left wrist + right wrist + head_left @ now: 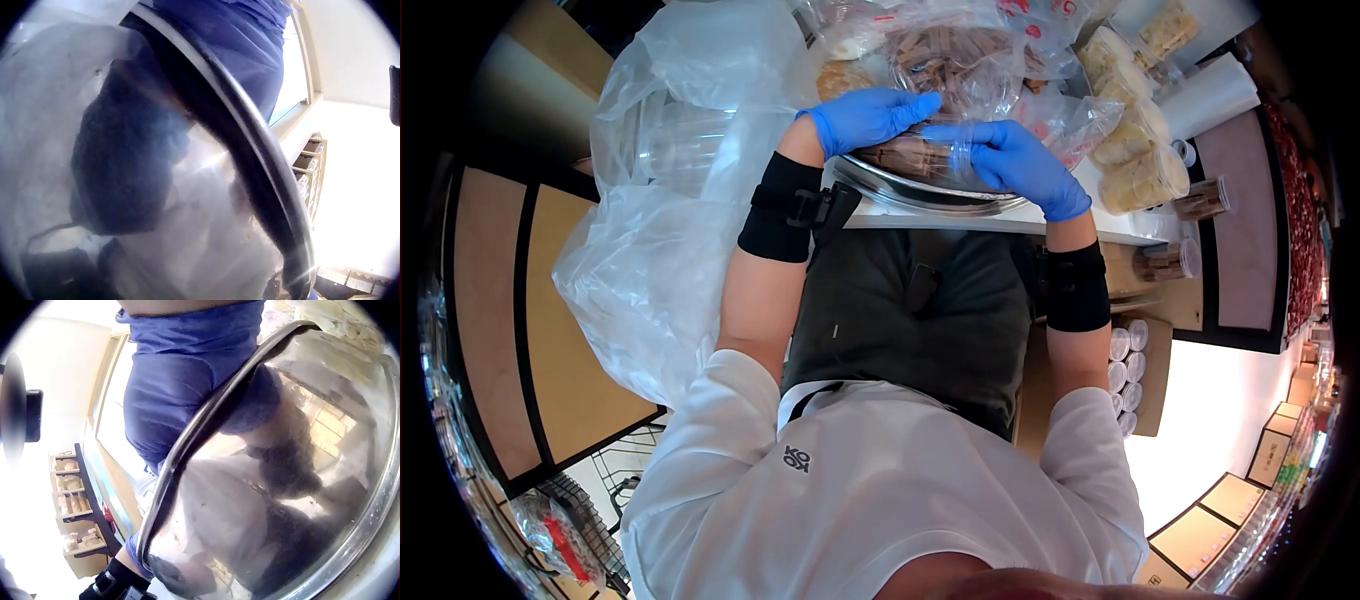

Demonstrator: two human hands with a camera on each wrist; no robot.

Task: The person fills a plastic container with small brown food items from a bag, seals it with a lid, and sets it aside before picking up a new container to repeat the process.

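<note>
In the head view my blue-gloved left hand (868, 120) lies at the left of a shiny metal bowl (940, 200), its fingertips beside a clear container (915, 157) of brown sticks. Its finger grip is partly hidden. My gloved right hand (1030, 170) holds that container's right end, with one finger stretched along its top toward the left hand. Behind both hands, more brown sticks (950, 60) lie under clear plastic. The left wrist view shows the bowl's rim (250, 131) across the glove; the right wrist view shows the reflective bowl wall (237, 512).
Tubs of pale pieces (1140, 180) stand at the right, near jars of brown sticks (1165, 262) and a white roll (1212, 95). A large clear plastic bag (650, 230) with clear containers hangs over the left side. Lidded tubs (1127, 370) stand in a box below right.
</note>
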